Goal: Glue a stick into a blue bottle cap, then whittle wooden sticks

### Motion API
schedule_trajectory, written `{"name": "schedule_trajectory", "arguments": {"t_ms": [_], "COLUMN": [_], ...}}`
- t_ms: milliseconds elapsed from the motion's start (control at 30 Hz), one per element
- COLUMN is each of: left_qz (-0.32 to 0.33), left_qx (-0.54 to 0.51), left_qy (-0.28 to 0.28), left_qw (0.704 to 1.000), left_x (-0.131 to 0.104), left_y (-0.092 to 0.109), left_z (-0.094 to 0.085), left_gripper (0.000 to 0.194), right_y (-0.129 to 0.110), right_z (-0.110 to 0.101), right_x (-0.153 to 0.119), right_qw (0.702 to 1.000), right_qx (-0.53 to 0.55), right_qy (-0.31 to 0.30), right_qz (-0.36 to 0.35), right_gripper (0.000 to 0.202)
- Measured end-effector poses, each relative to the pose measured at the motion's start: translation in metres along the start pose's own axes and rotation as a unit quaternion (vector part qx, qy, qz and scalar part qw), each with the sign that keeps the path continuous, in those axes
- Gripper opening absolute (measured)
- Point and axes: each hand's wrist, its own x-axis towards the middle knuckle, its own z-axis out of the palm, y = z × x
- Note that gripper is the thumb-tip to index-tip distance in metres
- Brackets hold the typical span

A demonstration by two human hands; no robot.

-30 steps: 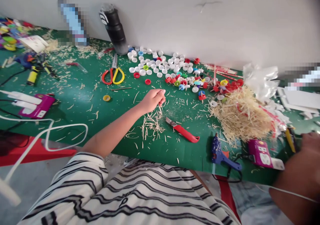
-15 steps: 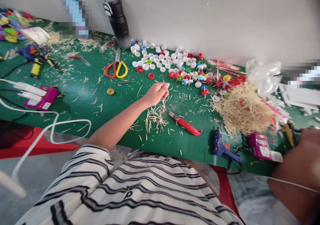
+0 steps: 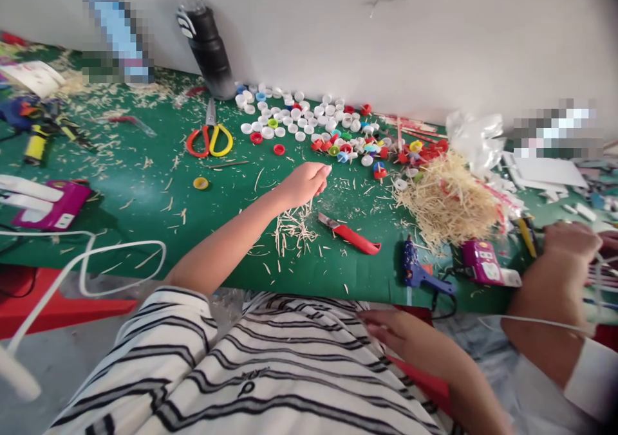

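My left hand (image 3: 306, 187) is pinched narrow, contents unclear; my right hand (image 3: 398, 332) is loosely open. Lowering my left carelessly could nick it on the red-handled knife (image 3: 355, 237), five o'clock.

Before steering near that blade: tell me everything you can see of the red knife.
The red knife lies on the green table, right of the shavings and left of the blue glue gun. Its grey, dull metal blade points up-left; the handle, seemingly plastic, curves to a looped end. Neither left hand nor right hand touches it.
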Motion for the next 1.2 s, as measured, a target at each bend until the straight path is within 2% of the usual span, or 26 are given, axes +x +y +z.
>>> {"name": "schedule_trajectory", "arguments": {"t_ms": [33,100,133,200,233,267,300,367,467,633,733,833,967,1100,1200], "left_qz": [-0.003,-0.005,-0.004,-0.003,-0.006,-0.009,-0.012,-0.017,-0.030,-0.038,-0.040,-0.024,-0.003,0.011,0.022], "left_qx": [0.007,0.020,0.028,0.045,0.056,0.066,0.078,0.104,0.159,0.254,0.284,0.280,0.280,0.289,0.299], "left_qy": [-0.017,-0.049,-0.062,-0.083,-0.092,-0.103,-0.117,-0.151,-0.158,-0.141,-0.128,-0.112,-0.087,-0.087,-0.077], "left_qw": [1.000,0.999,0.998,0.996,0.994,0.992,0.990,0.983,0.974,0.956,0.949,0.953,0.956,0.953,0.951], "left_x": [0.002,0.007,0.010,0.015,0.017,0.019,0.019,0.019,0.016,0.011,0.011,0.012,0.013,0.014,0.014], "left_y": [0.002,0.006,0.007,0.010,0.012,0.014,0.017,0.024,0.034,0.039,0.036,0.031,0.026,0.023,0.022], "left_z": [0.000,0.000,0.000,-0.001,-0.003,-0.004,-0.007,-0.012,-0.019,-0.025,-0.027,-0.026,-0.023,-0.019,-0.019], "left_gripper": [0.050,0.050,0.050,0.050,0.050,0.050,0.049,0.047,0.043,0.042,0.045,0.047,0.048,0.049,0.050], "right_y": [-0.013,-0.035,-0.044,-0.054,-0.056,-0.056,-0.054,-0.048,-0.041,-0.041,-0.048,-0.057,-0.065,-0.070,-0.073], "right_z": [0.014,0.018,0.013,0.001,-0.004,-0.006,-0.007,-0.005,-0.006,-0.020,-0.021,-0.017,-0.015,-0.024,-0.027], "right_x": [0.001,0.008,0.015,0.034,0.047,0.060,0.074,0.100,0.125,0.135,0.138,0.148,0.166,0.176,0.179], "right_qw": [1.000,0.999,1.000,0.991,0.976,0.956,0.938,0.916,0.906,0.911,0.921,0.918,0.894,0.869,0.867], "right_qx": [0.007,-0.010,-0.014,-0.064,-0.117,-0.179,-0.240,-0.321,-0.368,-0.347,-0.300,-0.303,-0.362,-0.400,-0.414], "right_qy": [-0.029,-0.040,-0.009,0.108,0.179,0.224,0.244,0.229,0.181,0.147,0.168,0.198,0.218,0.244,0.240], "right_qz": [-0.009,-0.001,0.001,-0.040,-0.051,-0.055,-0.059,-0.067,-0.106,-0.167,-0.185,-0.160,-0.146,-0.156,-0.140], "right_gripper": [0.031,0.037,0.040,0.043,0.046,0.049,0.053,0.057,0.054,0.055,0.058,0.053,0.050,0.049,0.050]}}
